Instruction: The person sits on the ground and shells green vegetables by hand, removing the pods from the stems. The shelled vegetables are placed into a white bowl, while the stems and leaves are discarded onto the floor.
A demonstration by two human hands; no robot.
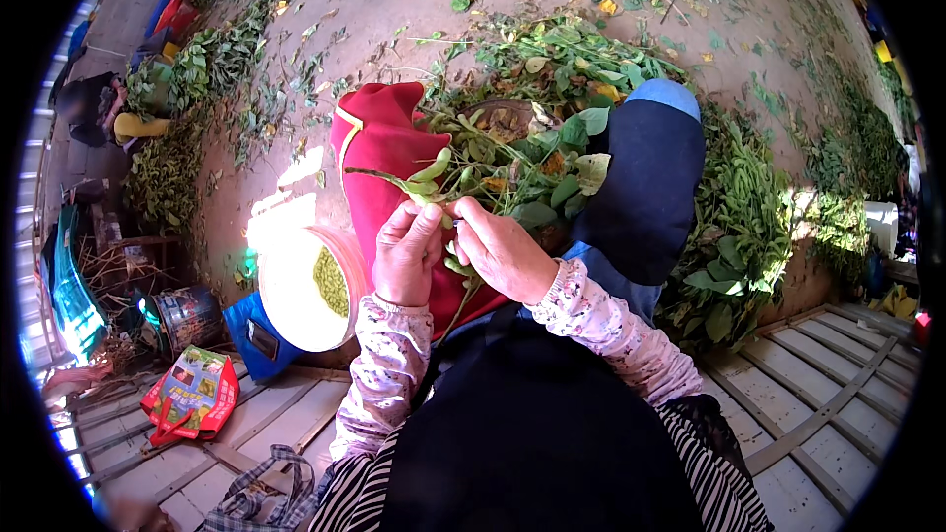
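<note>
My left hand (405, 255) pinches a green bean pod (429, 188) between thumb and forefinger; a dry brownish stem points left from it. Close beside it, my right hand (502, 247) has curled fingers at the pod's lower end, with a small dark bit at its fingertips that I cannot make out. Leafy bean plants (510, 162) with pods lie between my legs, partly on a red cloth (384, 137) over my left leg. Left of my hands, a pale pink-rimmed bucket (279, 273) holds shelled green beans (331, 282).
More bean plants (739, 222) are heaped at right. A blue box (247, 329) with a phone-like dark object (262, 340), a red printed bag (194, 395) and a plaid bag (259, 491) sit at left. Another person (92, 107) is at far left. Slatted boards (835, 399) lie behind.
</note>
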